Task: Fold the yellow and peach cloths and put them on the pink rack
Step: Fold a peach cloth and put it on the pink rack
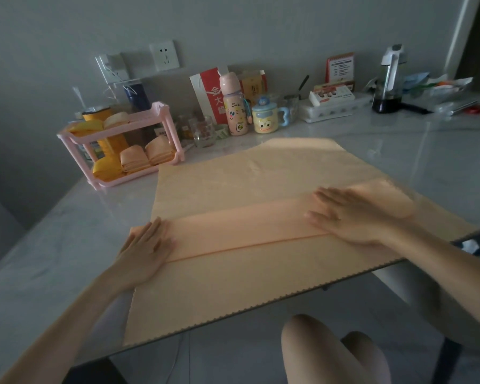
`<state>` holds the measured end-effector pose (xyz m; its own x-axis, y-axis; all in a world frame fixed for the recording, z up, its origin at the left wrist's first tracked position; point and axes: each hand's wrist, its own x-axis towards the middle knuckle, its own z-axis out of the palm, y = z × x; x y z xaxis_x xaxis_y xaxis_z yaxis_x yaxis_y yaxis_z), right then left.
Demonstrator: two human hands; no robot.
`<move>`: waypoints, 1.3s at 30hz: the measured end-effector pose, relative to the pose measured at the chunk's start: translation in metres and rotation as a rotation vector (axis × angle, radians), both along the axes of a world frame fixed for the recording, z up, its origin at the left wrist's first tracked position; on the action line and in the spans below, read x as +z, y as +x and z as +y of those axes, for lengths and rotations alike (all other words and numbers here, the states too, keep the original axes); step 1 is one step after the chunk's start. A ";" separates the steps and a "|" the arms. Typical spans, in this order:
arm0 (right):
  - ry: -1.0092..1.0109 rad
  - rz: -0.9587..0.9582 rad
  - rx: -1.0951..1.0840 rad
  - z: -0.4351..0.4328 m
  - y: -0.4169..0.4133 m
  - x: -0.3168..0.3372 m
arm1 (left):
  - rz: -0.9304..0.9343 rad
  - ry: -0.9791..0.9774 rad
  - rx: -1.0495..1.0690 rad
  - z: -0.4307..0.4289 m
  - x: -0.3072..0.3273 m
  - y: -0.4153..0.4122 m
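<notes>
Both hands, left hand and right hand, press flat, fingers straight, on the peach cloth mid-frame, gripping nothing.

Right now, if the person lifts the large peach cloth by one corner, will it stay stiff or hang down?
Probably it hangs down: the peach cloth lies flat, and its folded band takes a sharp crease under the left hand and right hand. It looks thin, so likely light. It may slide on the glossy table.
</notes>
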<state>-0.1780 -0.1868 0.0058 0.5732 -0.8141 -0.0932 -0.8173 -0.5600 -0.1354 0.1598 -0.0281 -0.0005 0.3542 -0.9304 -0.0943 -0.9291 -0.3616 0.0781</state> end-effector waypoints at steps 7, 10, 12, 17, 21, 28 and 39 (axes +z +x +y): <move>0.044 0.029 -0.168 -0.013 -0.055 0.006 | 0.048 0.034 0.058 0.009 0.005 0.011; -0.183 0.022 -0.193 -0.006 -0.052 0.012 | -0.182 -0.173 -0.028 0.009 0.008 0.007; -0.341 -0.098 -0.120 0.007 -0.042 0.015 | -0.224 -0.350 -0.201 0.013 0.014 -0.004; -0.020 -0.295 0.148 0.032 -0.011 0.015 | -0.095 -0.311 -0.368 0.013 0.024 -0.040; -0.061 -0.271 0.104 0.028 -0.008 0.013 | -0.107 -0.202 -0.341 0.005 0.028 -0.039; -0.283 -0.231 0.059 0.021 -0.012 0.023 | -0.338 -0.115 -0.208 -0.011 0.046 -0.032; 0.616 -0.956 -0.103 0.044 0.019 0.060 | -0.754 -0.473 -0.178 -0.152 0.185 -0.018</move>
<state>-0.1586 -0.1432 0.0654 0.5573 -0.8285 -0.0546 -0.2705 -0.1189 -0.9554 0.1418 -0.1797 0.1848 0.0145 -0.8600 0.5101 -0.8333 -0.2924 -0.4692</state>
